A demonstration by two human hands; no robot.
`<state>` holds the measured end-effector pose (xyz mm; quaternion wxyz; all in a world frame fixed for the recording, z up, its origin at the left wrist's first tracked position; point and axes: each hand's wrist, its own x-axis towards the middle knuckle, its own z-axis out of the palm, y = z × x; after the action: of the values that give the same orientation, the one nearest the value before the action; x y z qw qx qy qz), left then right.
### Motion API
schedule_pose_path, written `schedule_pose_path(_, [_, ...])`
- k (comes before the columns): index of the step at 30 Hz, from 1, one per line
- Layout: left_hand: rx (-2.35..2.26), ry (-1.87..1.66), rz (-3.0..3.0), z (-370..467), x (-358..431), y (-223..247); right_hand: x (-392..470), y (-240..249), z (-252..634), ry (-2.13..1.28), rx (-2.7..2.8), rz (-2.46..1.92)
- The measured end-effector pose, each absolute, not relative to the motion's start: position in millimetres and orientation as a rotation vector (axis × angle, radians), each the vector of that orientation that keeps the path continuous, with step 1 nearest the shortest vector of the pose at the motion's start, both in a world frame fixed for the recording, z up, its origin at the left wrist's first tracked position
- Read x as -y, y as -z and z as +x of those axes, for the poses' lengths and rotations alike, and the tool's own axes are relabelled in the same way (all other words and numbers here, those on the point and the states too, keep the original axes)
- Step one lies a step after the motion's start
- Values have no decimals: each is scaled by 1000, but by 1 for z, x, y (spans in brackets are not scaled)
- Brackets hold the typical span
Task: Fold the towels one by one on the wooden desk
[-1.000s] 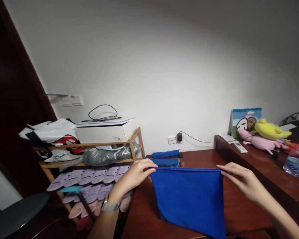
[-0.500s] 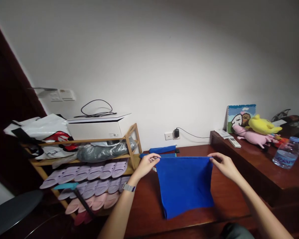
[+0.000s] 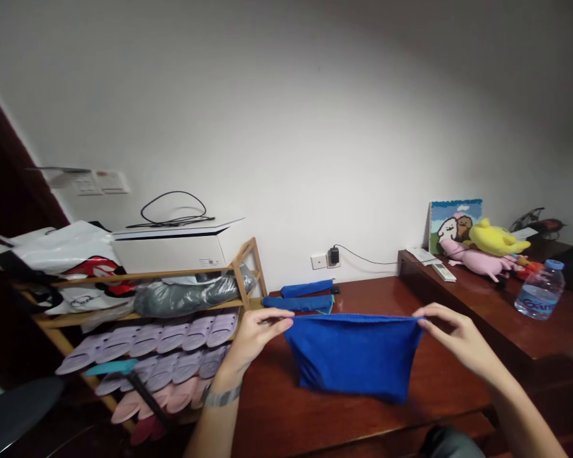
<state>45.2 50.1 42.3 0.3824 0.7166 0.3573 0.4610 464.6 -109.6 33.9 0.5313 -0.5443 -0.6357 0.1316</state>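
Note:
Between my hands hangs a blue cloth (image 3: 356,356), its top edge stretched nearly level above the brown wooden tabletop (image 3: 286,407). At the cloth's upper left corner, my left hand (image 3: 260,334) pinches it between thumb and fingers, with a watch band on the wrist. The upper right corner is pinched by my right hand (image 3: 451,331). The cloth's lower part hangs close to the tabletop; whether it touches I cannot tell. Farther back, near the wall, lie two folded or rolled blue cloths, a front one (image 3: 298,304) and a back one (image 3: 308,289).
To the left, a wooden rack (image 3: 246,273) holds several slippers (image 3: 160,334) and a white box (image 3: 172,248). On the raised ledge at right are a water bottle (image 3: 539,292), plush toys (image 3: 477,259), a remote (image 3: 444,272) and a picture (image 3: 456,219). A black plug (image 3: 333,256) sits in the wall socket.
My hands have moved slightly apart and lower, pulling the cloth's top edge wider. Less of its height shows now. The view has shifted a little to the right.

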Motion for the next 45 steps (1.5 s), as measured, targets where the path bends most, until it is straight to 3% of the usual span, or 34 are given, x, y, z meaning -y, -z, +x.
schedule_pose_path(5, [-909, -1149, 1756, 56, -73, -34, 93, -21, 471, -387, 1488, -1307])
schedule_pose_path(12, [-954, -1029, 1631, 96, -137, 26, -3, 55, 491, -535, 1363, -1475])
schedule_pose_path(19, [-998, -1048, 1623, 98, -146, 57, -18, 97, 504, -565, 1332, -1447])
schedule_pose_path(24, [-988, -1102, 1685, 99, -145, 45, -13, 81, 501, -522, 1324, -1444])
schedule_pose_path(34, [-880, -1312, 1666, 84, -112, -17, 38, -9, 495, -528, 1333, -1282])
schedule_pose_path(45, [-821, -1349, 1457, 96, -112, -23, 36, -10, 493, -456, 1148, -1308])
